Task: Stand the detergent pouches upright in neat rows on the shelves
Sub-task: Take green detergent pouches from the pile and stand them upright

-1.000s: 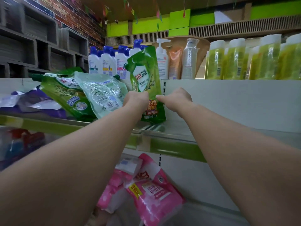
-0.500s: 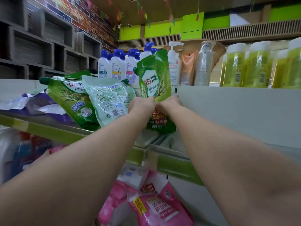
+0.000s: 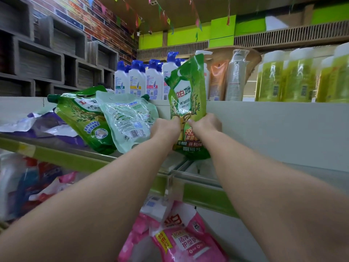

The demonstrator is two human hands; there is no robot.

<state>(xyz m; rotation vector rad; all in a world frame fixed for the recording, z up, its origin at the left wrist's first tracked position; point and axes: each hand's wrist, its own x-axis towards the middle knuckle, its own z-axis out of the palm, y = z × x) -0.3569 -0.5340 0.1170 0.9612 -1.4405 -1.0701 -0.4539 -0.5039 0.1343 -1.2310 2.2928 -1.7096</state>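
Both the left hand [image 3: 166, 127] and right hand [image 3: 204, 124] pinch the upright glossy green plastic detergent pouch [image 3: 188, 103] at mid-height; its base rests on the green-edged metal shelf [image 3: 79, 159].

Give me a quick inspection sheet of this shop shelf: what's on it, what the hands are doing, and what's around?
Surface: middle shelf with a green front strip.
Job's things: green detergent pouch stands upright; a second green pouch and a pale green pouch lean tilted to its left; pink pouches lie on the shelf below.
Clutter: purple pouch lying flat at far left.
Hands: left hand and right hand both pinch the upright pouch's middle.
Cables: nothing seen.
Surroundings: white blue-capped bottles and yellow bottles on the upper shelf; brick wall behind.
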